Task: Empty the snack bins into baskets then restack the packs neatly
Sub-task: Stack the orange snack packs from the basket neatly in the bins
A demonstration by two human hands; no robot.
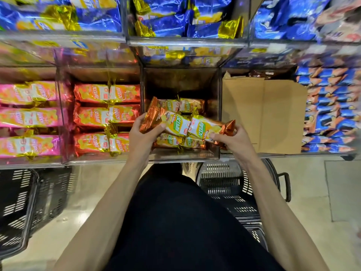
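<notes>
Head view: the left hand (143,134) and the right hand (233,141) each curl their fingers round one end of the copper-brown snack packs (185,127), holding them just above the clear bin (181,156). More packs of the same kind lie in that bin, under the fingers. Orange-red packs (106,116) lie left of the left fingers. A cardboard box (263,114) stands right of the right fingers. Nearer the person than both hands, a left basket (29,202) and a right basket (222,182) stand on the floor.
</notes>
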